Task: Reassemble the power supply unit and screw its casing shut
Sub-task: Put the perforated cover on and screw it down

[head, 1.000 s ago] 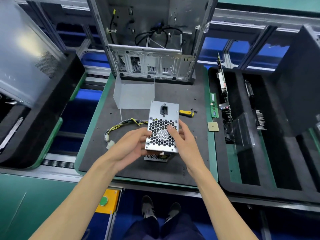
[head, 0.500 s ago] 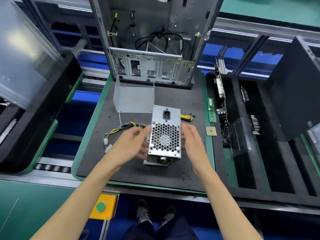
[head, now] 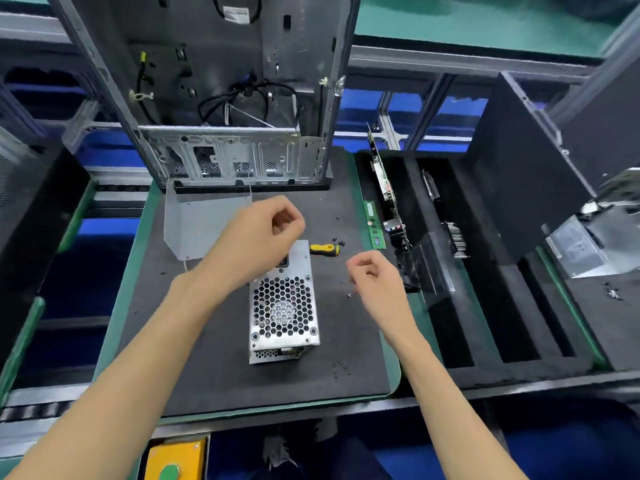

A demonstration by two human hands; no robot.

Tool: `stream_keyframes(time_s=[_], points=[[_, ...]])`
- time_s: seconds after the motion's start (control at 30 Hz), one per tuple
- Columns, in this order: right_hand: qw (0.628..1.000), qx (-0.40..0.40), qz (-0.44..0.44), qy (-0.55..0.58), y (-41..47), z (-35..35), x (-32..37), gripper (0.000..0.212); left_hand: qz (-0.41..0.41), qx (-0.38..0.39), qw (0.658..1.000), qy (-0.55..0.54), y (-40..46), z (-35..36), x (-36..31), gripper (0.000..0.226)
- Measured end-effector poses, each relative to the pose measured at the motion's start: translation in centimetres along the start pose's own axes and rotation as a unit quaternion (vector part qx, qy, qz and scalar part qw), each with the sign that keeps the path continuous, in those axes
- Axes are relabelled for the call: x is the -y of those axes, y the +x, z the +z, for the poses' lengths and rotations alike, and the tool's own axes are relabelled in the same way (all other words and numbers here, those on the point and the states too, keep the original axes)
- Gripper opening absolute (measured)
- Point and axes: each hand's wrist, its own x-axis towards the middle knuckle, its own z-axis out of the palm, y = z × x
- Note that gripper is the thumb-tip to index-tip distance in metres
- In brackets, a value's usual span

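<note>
The silver power supply unit lies on the black mat, its honeycomb fan grille facing up. My left hand hovers over its far end with loosely curled fingers, hiding the power socket, and holds nothing I can see. My right hand hangs to the right of the unit, fingers loosely curled, just beside a few tiny dark screws on the mat. A yellow-handled screwdriver lies past the unit's far right corner, with more screws next to it.
A bent sheet-metal cover stands at the mat's back left. The open computer case rises behind it. A green memory stick lies on the mat's right edge, next to a black foam tray holding circuit cards.
Both hands have let go of the power supply unit, which now lies on the mat. My left hand rose above its far end and my right hand moved out to the right.
</note>
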Motion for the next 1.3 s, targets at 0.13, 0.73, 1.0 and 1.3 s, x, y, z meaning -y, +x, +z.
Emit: stream_keyframes(time_s=[0.13, 0.73, 1.0, 1.3], points=[[0.996, 0.007, -0.048, -0.078, 2.3, -0.1, -0.1, 0.011, -0.031, 0.095, 0.994, 0.043, 4.5, 2.0, -0.1, 0.013], [0.902, 0.125, -0.185, -0.369, 12.4, 5.0, -2.6, 0.028, -0.166, 0.157, 0.972, 0.058, 11.0, 2.9, 5.2, 0.008], [0.939, 0.101, -0.152, -0.292, 12.4, -0.3, -0.6, 0.009, -0.141, 0.135, 0.98, 0.033, 12.9, 4.1, 5.2, 0.021], [0.96, 0.051, 0.002, -0.277, 12.4, -5.4, -1.7, 0.029, -0.107, 0.268, 0.95, 0.123, 16.3, 8.6, 4.8, 0.018]])
